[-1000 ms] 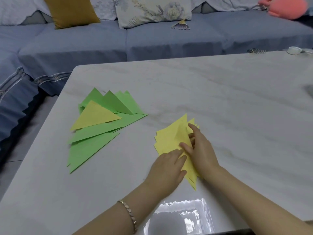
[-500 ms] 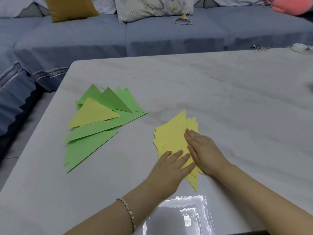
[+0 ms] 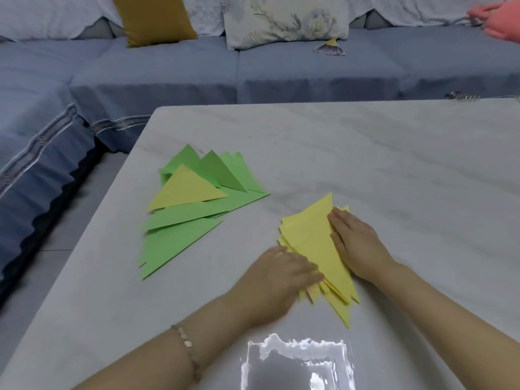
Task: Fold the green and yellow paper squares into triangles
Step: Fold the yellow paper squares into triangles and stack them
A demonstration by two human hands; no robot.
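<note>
The folded yellow triangle [image 3: 315,240] lies on top of a loose stack of yellow paper [image 3: 342,308], close to the near edge of the tabletop [image 3: 394,153]. Its long side runs from the far edge towards the near edge, leaning a little to the right. One sharp tip points away towards the sofa [image 3: 168,80], the other points back at the person, and the blunt corner sticks out to the left.

The right hand [image 3: 357,240] lies flat along that long side, fingers straight and together, aimed at the far tip, pressing the paper down. The left hand [image 3: 281,274] is flat too, fingers stretched out to the right, resting on the near left edge of the stack. Neither hand grips anything. The two hands are apart, with the triangle between them. A bead bracelet [image 3: 187,344] sits on the left wrist.

Further left, nearer the left edge of the tabletop, is a fanned heap of green triangles [image 3: 180,243], their long tips pointing right and towards the near left corner. A single yellow triangle [image 3: 187,190] lies on top of the heap, its long side facing the near edge.
</note>
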